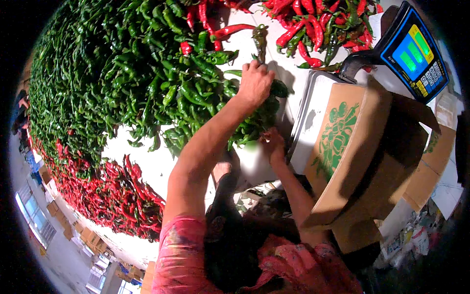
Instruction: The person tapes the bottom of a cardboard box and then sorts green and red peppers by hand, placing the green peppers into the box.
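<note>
My left hand (257, 81), fingers curled, is at the right edge of a spread of green peppers (191, 92). A dark mottled pepper (260, 42) lies just beyond its fingertips; whether the fingers grip anything is hidden. Nearer my body, my right hand (274, 145) has its fingers bent beside the green peppers between the hands, and its grip is unclear. To the right, an open cardboard box (336, 128) with a green vegetable print stands on the metal platform of a scale (312, 88). The scale's lit display (415, 55) rises behind the box.
Red peppers (315, 25) lie past the hands at the top, some green among them. Another band of red peppers (117, 194) borders the green ones at lower left. Cardboard boxes (91, 239) stand in the background at lower left. Flattened cardboard (435, 161) lies at the right.
</note>
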`<state>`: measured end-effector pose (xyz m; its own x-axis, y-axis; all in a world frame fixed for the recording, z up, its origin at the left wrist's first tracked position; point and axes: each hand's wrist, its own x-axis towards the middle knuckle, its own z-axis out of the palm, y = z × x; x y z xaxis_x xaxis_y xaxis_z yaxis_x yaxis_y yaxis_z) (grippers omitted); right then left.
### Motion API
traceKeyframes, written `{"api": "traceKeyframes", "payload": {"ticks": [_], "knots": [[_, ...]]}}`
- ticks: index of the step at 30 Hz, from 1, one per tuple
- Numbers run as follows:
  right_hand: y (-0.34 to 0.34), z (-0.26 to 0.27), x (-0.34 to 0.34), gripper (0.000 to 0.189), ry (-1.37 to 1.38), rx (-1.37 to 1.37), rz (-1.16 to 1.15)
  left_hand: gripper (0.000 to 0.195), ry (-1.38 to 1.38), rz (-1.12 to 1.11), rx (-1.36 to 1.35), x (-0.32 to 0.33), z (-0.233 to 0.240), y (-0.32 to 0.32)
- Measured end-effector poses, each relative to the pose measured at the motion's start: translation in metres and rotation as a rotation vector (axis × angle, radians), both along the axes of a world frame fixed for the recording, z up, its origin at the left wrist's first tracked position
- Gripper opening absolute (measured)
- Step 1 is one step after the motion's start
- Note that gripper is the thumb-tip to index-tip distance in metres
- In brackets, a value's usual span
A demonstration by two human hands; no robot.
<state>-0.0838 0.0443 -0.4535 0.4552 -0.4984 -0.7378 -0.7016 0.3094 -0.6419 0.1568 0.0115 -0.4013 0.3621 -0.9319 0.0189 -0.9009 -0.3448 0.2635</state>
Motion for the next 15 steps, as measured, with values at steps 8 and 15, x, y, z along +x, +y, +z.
{"api": "traceKeyframes", "payload": {"ticks": [8, 15], "knots": [[0.026, 0.04, -0.003, 0.034, -0.21, -0.569, 0.322, 0.036, 0.224, 0.371, -0.131, -0.022, 0.07, 0.194], [0.03, 0.069, 0.0, 0.06, -0.06, -0.505, 0.198, 0.05, 0.212, 0.821, -0.337, 0.026, 0.062, 0.246]]}}
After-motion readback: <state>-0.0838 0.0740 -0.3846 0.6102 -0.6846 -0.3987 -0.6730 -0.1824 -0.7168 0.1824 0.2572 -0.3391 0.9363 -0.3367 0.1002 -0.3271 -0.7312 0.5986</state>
